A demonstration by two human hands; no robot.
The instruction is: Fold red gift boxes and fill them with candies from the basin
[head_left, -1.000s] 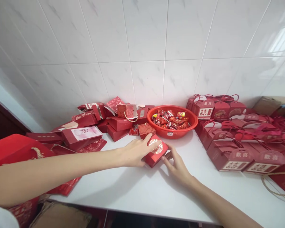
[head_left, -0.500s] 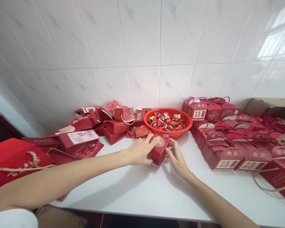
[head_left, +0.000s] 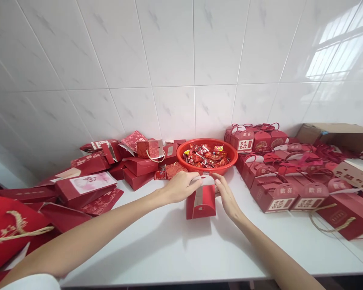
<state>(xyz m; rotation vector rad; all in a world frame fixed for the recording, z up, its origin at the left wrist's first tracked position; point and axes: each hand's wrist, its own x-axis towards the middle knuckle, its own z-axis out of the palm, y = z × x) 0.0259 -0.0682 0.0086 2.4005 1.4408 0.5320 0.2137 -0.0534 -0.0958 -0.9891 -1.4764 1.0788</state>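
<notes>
A small red gift box (head_left: 209,201) is between my hands in front of the basin, with a rounded flap at its near end and a pale, curved flap with a slot at the far top. My left hand (head_left: 181,187) is closed on its upper left side, thumb lying on the pale flap. Against the right side and far corner, my right hand (head_left: 227,194) grips the same box, some of its fingertips hidden behind it. Just beyond, a red plastic basin (head_left: 182,159) holds many wrapped candies (head_left: 205,155).
Flat and folded red boxes (head_left: 90,187) are heaped at the left, by a red bag (head_left: 9,225) with a rope handle. On the right stand rows of made-up red boxes (head_left: 276,195) and a cardboard box (head_left: 335,133). The white table (head_left: 157,249) meets a tiled wall (head_left: 172,108).
The box has turned in my hands: its gold-patterned face has gone from view and the pale flap now shows on top. The camera view has shifted a little to the right.
</notes>
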